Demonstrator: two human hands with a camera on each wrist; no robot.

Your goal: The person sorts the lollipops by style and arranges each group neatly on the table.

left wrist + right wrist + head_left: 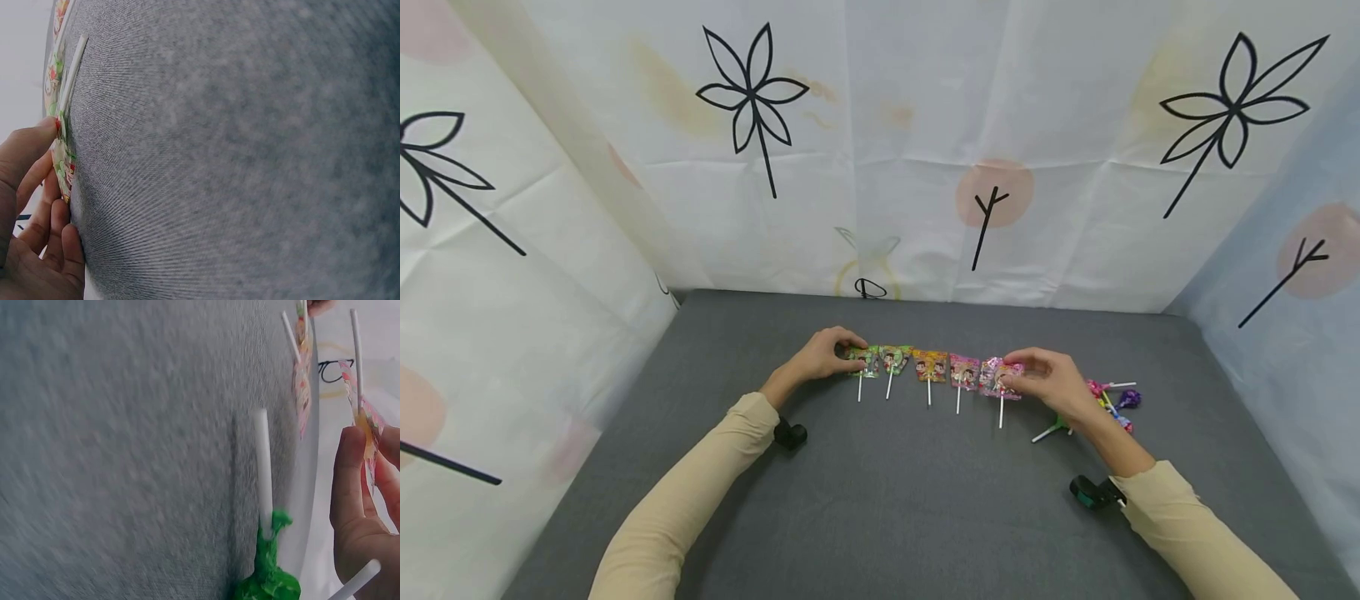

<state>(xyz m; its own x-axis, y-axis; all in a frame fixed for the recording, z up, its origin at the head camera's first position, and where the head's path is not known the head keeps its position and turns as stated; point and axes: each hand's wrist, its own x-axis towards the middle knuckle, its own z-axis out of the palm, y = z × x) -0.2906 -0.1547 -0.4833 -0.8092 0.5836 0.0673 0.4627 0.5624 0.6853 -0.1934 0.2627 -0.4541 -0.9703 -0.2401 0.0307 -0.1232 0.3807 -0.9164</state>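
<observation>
Flat-wrapped lollipops form a row across the grey table, their white sticks pointing toward me. My left hand [822, 356] pinches the wrapper of the green lollipop [867, 363] at the row's left end, thumb in front and fingers behind. Beside it lie a second green lollipop [893, 360], an orange lollipop [929, 365] and a pink lollipop [964, 372]. At the right end my right hand [1054, 383] holds another pink lollipop [372, 431] between thumb and fingers; the right wrist view shows it raised off the cloth, stick up in that picture.
Right of the row, partly behind my right wrist, lies a loose pile of round lollipops, among them a green one [269, 584] and a purple one [1128, 399]. Patterned white curtains [910, 125] stand behind the grey table [895, 500] and at its sides.
</observation>
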